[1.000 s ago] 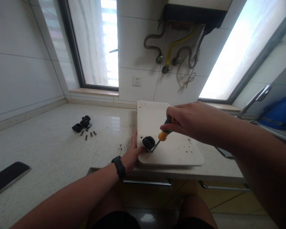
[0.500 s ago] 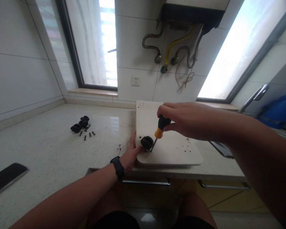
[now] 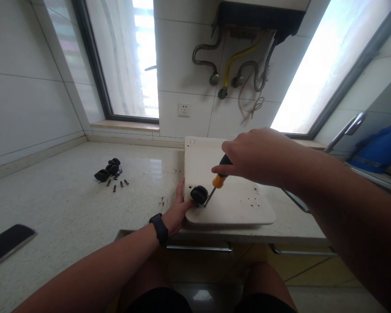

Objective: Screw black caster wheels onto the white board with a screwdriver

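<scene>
My right hand [image 3: 244, 152] is wrapped round the black and orange handle of a screwdriver [image 3: 218, 180]. Its shaft slants down, with the tip at the metal plate of a black caster wheel [image 3: 199, 194]. The caster stands on the near left corner of a white board [image 3: 228, 208]. My left hand [image 3: 178, 211], below a black wrist watch, grips the board's left edge, its thumb beside the caster plate and some fingers hidden. Groups of small holes show at the board's other corners.
Several black casters [image 3: 109, 169] lie on the speckled counter [image 3: 68, 217] at the left, with several screws [image 3: 114, 189] beside them. A dark flat object [image 3: 9, 243] lies at the far left. Drawer handles [image 3: 198, 249] run below the counter's edge. A faucet [image 3: 348, 128] stands right.
My right hand has turned on the screwdriver handle, its wrist higher and the fingers placed differently. My left hand keeps its hold on the board. The whole view has shifted slightly.
</scene>
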